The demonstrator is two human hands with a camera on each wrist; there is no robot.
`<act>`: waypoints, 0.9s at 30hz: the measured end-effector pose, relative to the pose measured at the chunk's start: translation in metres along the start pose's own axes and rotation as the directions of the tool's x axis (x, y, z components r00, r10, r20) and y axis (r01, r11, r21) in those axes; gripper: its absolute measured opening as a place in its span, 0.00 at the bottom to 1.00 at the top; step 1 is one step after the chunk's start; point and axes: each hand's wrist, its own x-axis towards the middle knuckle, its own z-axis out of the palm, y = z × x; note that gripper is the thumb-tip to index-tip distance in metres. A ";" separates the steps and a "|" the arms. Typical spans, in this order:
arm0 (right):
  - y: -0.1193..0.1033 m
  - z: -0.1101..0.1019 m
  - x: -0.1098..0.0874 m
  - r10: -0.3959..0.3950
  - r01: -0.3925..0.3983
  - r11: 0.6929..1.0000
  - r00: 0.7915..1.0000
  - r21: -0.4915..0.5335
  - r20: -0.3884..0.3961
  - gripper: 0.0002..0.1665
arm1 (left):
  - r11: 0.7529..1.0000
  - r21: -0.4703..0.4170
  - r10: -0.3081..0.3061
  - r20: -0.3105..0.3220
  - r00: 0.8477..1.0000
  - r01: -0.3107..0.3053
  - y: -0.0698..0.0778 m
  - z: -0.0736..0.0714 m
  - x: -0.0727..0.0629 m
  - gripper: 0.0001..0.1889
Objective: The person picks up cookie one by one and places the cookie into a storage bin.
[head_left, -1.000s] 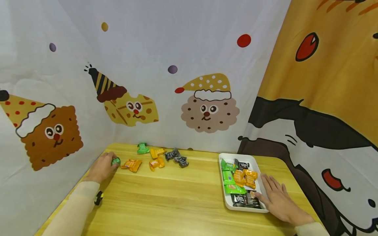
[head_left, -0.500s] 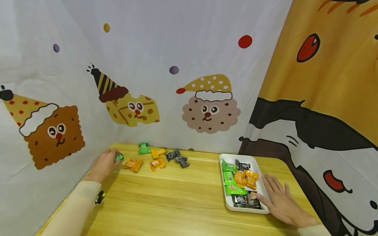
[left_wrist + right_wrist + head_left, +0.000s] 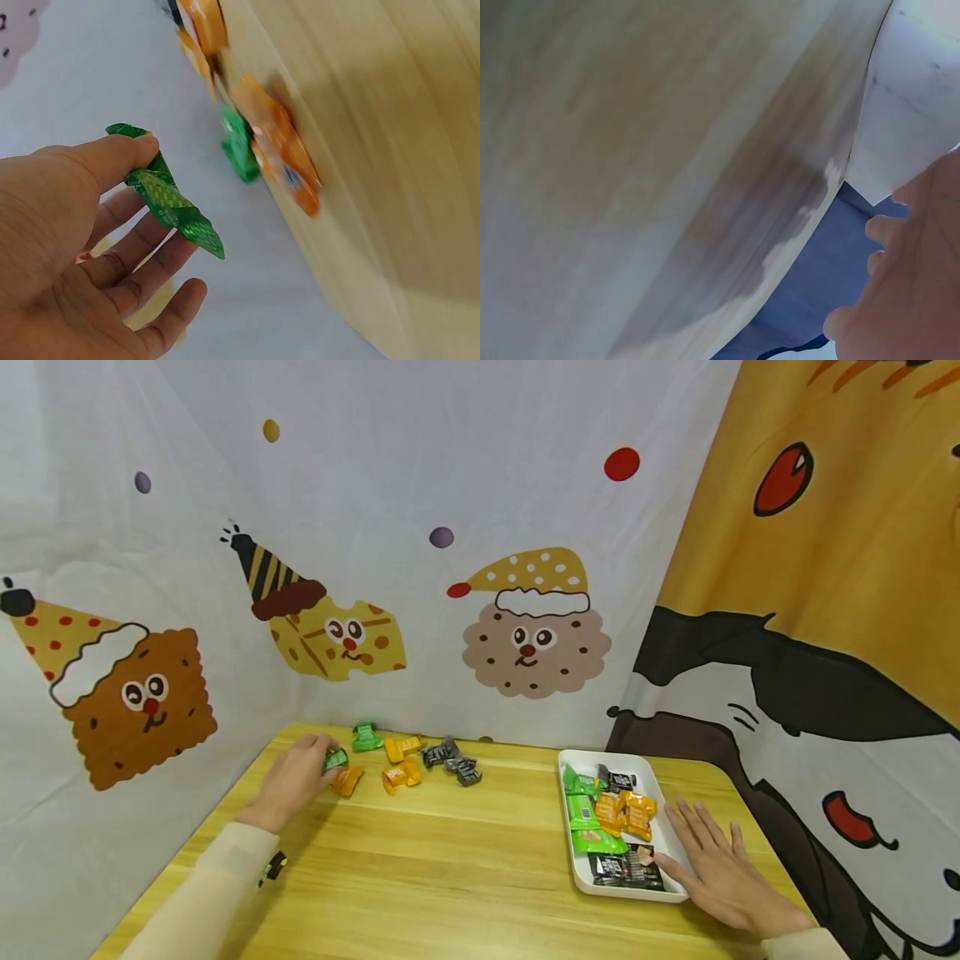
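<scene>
My left hand is above the left part of the table, pinching a green wrapped candy between thumb and fingers. The left wrist view shows this candy clear of the table, its twisted wrapper end sticking out. Just behind and below it lies an orange wrapped candy, partly hidden by the hand. On the right, my right hand lies with fingers extended against the side of a white tray, its thumb at the rim. Green, orange and black packets sit inside the tray.
Along the table's back edge lie another green candy, two orange candies and black candies. A white cartoon-printed cloth hangs directly behind the wooden table. Another printed cloth hangs on the right.
My left hand has lifted the green candy and moved right with it, now partly covering the nearest orange candy. My right hand has stayed almost still beside the tray.
</scene>
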 end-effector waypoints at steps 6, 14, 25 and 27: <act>0.000 0.001 0.001 0.002 -0.002 1.000 1.000 -0.010 0.010 0.59 | 0.999 0.000 0.039 -0.007 0.999 -0.039 0.023 0.007 0.003 0.17; 0.000 -0.001 0.001 0.009 -0.008 1.000 1.000 -0.012 0.016 0.60 | 0.997 -0.025 0.077 0.013 0.997 -0.077 0.048 0.019 0.004 0.18; 0.001 0.000 0.001 0.002 -0.002 1.000 1.000 -0.005 0.007 0.58 | 0.992 -0.022 0.122 0.080 0.989 -0.120 0.089 0.039 0.011 0.18; 0.001 0.000 0.001 -0.002 0.002 1.000 1.000 -0.003 0.005 0.58 | 0.991 -0.018 0.137 0.087 0.987 -0.136 0.097 0.043 0.012 0.18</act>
